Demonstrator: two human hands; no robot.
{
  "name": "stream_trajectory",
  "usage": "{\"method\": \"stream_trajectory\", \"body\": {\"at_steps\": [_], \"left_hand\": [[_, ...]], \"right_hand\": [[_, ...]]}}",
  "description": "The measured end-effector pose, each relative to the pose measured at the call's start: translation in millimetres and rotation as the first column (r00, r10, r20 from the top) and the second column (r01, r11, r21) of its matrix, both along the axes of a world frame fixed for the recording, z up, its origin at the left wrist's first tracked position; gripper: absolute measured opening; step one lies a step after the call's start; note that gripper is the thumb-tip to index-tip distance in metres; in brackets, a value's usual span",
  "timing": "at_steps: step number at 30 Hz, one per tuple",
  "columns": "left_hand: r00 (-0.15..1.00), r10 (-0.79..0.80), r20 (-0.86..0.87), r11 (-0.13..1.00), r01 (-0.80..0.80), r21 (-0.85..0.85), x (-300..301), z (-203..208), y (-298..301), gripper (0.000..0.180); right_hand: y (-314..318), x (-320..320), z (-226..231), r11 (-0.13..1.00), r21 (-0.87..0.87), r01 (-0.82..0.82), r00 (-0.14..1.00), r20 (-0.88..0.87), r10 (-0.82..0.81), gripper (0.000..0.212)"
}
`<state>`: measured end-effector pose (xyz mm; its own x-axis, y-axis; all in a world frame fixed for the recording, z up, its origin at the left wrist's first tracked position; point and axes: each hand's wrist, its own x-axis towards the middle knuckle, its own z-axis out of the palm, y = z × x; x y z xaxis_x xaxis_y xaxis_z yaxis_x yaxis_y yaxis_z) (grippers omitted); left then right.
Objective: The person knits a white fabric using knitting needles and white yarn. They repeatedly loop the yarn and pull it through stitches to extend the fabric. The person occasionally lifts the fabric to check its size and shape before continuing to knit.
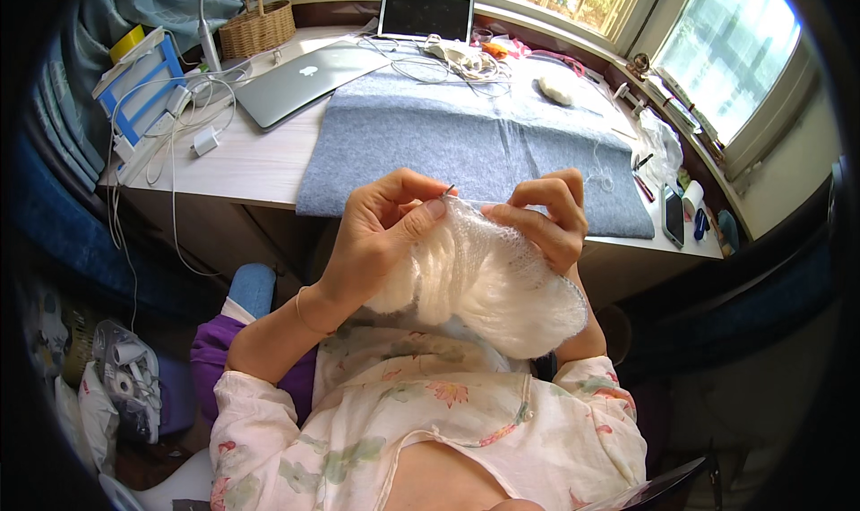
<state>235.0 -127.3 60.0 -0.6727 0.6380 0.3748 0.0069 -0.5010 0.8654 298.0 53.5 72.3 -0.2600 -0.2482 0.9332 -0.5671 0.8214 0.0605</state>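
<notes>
White, fluffy knitting (475, 283) hangs between my two hands, above my lap and just in front of the desk edge. My left hand (381, 229) pinches its upper left corner between thumb and forefinger, where a thin dark needle tip (450, 189) sticks out. A few centimetres to the right, my right hand (548, 215) is closed on the upper edge, fingers curled. Most of the needle is hidden by fingers and fabric. Along the lower right rim of the piece runs a thin greyish line. Loose white yarn (602, 180) lies on the mat beyond my right hand.
A blue-grey felt mat (430, 148) covers the desk's middle. Left of it lie a closed silver laptop (305, 79), cables and a white charger (205, 141). A dark-screened tablet (425, 15) and wicker basket (257, 31) stand behind. A phone (673, 215) lies at the right edge.
</notes>
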Motion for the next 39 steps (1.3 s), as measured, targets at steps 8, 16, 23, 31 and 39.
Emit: {"method": "stream_trajectory", "body": {"at_steps": [8,16,23,31,39], "left_hand": [[0.998,-0.059,-0.019,0.998,0.059,-0.036,5,-7,5,0.017],[0.988,-0.141,-0.068,0.985,0.132,-0.115,11,-12,7,0.020],[0.989,-0.088,-0.115,0.988,0.072,-0.140,10,-10,5,0.019],[0.996,-0.071,-0.058,0.996,0.068,-0.062,6,-7,7,0.020],[0.926,-0.311,0.215,0.950,0.299,0.086,2,-12,8,0.019]], "right_hand": [[2,-5,-5,1.000,0.021,0.010,1.000,-0.012,-0.010,0.023],[2,-13,0,0.979,0.070,-0.194,0.965,0.192,0.177,0.046],[9,-18,-8,0.987,-0.036,-0.158,0.954,0.254,0.162,0.038],[10,-16,-10,0.995,-0.023,-0.099,0.991,-0.091,0.096,0.029],[-3,-15,-15,0.964,-0.114,-0.242,0.967,0.052,0.249,0.022]]}}
